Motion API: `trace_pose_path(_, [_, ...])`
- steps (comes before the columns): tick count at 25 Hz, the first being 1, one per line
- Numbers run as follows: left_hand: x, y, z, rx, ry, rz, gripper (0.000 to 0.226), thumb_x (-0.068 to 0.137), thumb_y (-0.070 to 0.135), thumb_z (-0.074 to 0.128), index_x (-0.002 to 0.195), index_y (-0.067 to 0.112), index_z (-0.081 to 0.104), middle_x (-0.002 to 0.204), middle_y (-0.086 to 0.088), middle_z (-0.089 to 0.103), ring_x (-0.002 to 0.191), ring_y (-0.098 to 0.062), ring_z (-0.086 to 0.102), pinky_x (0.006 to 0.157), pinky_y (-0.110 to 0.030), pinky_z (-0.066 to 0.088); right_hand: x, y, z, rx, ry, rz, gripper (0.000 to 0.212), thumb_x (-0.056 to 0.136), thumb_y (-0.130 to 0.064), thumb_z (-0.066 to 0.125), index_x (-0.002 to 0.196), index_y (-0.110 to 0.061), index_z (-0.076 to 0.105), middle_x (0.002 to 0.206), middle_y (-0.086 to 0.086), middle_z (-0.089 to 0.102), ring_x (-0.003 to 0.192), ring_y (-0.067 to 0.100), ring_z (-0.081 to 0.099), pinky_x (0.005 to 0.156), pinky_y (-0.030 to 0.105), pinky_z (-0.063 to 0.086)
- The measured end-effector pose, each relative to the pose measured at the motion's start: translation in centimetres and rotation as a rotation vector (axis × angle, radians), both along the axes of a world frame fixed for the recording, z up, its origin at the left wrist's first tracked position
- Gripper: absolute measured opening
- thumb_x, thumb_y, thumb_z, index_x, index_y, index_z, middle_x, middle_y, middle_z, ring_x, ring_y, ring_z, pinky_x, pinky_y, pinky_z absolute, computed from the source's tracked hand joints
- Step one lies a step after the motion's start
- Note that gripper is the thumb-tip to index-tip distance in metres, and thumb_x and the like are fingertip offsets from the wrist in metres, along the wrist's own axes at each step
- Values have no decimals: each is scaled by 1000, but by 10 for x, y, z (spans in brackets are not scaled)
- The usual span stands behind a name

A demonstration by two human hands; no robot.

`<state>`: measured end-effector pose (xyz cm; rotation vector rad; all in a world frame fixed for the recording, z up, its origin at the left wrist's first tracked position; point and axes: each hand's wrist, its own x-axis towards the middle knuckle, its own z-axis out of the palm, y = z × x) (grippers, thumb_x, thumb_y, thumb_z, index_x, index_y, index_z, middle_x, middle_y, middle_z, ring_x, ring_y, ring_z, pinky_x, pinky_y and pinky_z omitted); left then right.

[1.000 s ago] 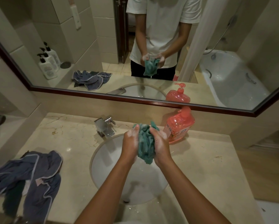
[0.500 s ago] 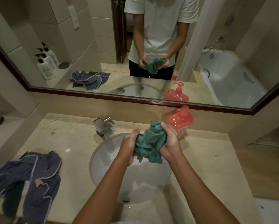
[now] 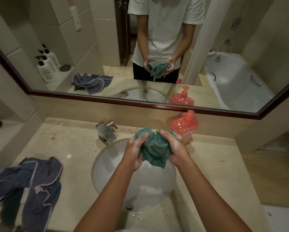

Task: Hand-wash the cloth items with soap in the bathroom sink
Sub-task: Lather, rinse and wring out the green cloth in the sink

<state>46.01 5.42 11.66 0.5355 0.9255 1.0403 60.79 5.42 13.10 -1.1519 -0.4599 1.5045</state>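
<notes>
A wet teal cloth [image 3: 154,148] is bunched between both hands above the white round sink [image 3: 107,164]. My left hand [image 3: 134,152], covered in soap foam, grips its left side. Its right side is gripped by my right hand [image 3: 174,149]. The lower edge of the cloth hangs free over the basin. Foam lies in the bottom of the basin near the drain. A red soap pump bottle [image 3: 184,125] stands behind my right hand against the wall. Blue-grey cloths [image 3: 28,183] lie in a heap on the counter at the left.
A chrome tap [image 3: 107,131] sits at the sink's back left rim. The beige marble counter [image 3: 215,173] runs to both sides. A wide mirror [image 3: 90,47] covers the wall; it reflects a bathtub, white pump bottles and a person.
The hands have rubbed and turned the teal cloth, pulling apart from a tight vertical squeeze to a wider hold, with more cloth spread between them.
</notes>
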Motion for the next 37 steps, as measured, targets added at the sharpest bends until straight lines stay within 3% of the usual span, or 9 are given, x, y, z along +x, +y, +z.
trace_pose_path(6, [-4, 3, 2, -46, -20, 90, 63, 73, 23, 80, 129, 6, 56, 118, -19, 68, 109, -33, 68, 95, -49, 56, -1, -7, 2, -46, -9, 40, 30, 88, 2, 69, 114, 12, 61, 113, 32, 67, 91, 36, 71, 78, 42, 61])
trace_pose_path(9, [-1, -1, 3, -31, 81, 21, 41, 80, 36, 76, 106, 7, 64, 103, -18, 70, 93, -30, 71, 82, -43, 60, -6, -9, 10, 37, 66, -15, 21, 92, -5, 67, 109, 5, 60, 94, 22, 69, 84, 30, 72, 72, 38, 60])
trace_pose_path(11, [4, -2, 6, -50, 128, 50, 30, 95, 37, 65, 94, 8, 63, 95, -18, 70, 88, -32, 72, 82, -44, 60, -12, -8, 14, 33, -46, -33, 14, 97, -12, 63, 94, 1, 61, 79, 14, 69, 75, 26, 71, 67, 35, 58])
trace_pose_path(15, [18, 0, 12, -31, 370, 123, 42, 107, 42, 43, 97, 7, 63, 94, -17, 71, 94, -34, 71, 89, -50, 59, -40, -12, 7, -23, -450, 3, 39, 104, -35, 51, 71, -16, 57, 68, 6, 62, 73, 37, 67, 73, 45, 56])
trace_pose_path(19, [28, -4, 16, 21, 463, 86, 40, 107, 43, 41, 111, 11, 65, 103, -9, 71, 96, -23, 69, 87, -39, 58, -59, -11, -1, -14, -702, -54, 47, 107, -30, 47, 62, -19, 55, 60, -3, 59, 63, 18, 60, 62, 30, 48])
trace_pose_path(25, [27, -8, 13, -16, 334, 21, 44, 105, 47, 47, 128, 12, 59, 119, -12, 69, 110, -31, 68, 93, -51, 58, -43, 7, -6, -31, -651, -157, 48, 107, -29, 46, 61, -16, 42, 56, 2, 43, 53, 16, 43, 57, 28, 38])
trace_pose_path(30, [7, 3, 5, 79, 341, 118, 24, 102, 35, 57, 123, 24, 59, 127, -8, 62, 114, -25, 64, 93, -40, 56, -29, -2, -7, -43, -232, -162, 25, 104, -22, 53, 85, -10, 63, 78, 5, 65, 77, 21, 66, 78, 42, 57])
trace_pose_path(33, [5, 1, 6, 53, 371, -23, 23, 104, 23, 53, 125, 23, 63, 119, -13, 70, 99, -25, 73, 77, -34, 62, -22, -5, 2, 34, -21, -103, 21, 104, -19, 54, 94, -4, 65, 82, 11, 69, 77, 22, 71, 74, 39, 59])
trace_pose_path(37, [9, -5, 11, 115, 324, -257, 39, 104, 44, 48, 122, 15, 68, 113, -11, 75, 102, -27, 73, 89, -41, 60, -15, 6, 13, 102, -29, -119, 24, 103, -15, 53, 91, -3, 70, 81, 13, 71, 80, 24, 71, 83, 40, 58])
